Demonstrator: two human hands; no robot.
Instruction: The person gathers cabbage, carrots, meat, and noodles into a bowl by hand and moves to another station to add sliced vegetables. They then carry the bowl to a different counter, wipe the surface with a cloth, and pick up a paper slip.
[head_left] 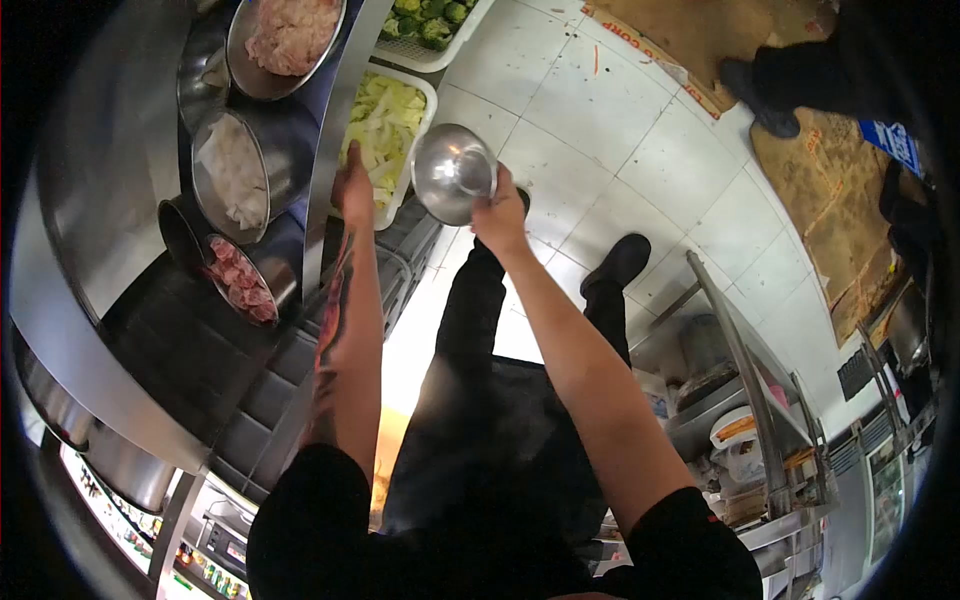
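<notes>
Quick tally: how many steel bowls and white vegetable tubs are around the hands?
Steel bowls with food: 3
Held steel bowl, in right hand grip: 1
White vegetable tubs: 2
Total: 6

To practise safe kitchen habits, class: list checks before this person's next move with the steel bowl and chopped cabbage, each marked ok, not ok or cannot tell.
1. Right hand grips steel bowl at its rim: ok.
2. Left hand reaches the chopped cabbage in the white tub: ok.
3. Left hand closed on cabbage: cannot tell.
4. Bowl held near the tub's edge: ok.
5. Other person's shoe stands well apart: ok.
</notes>
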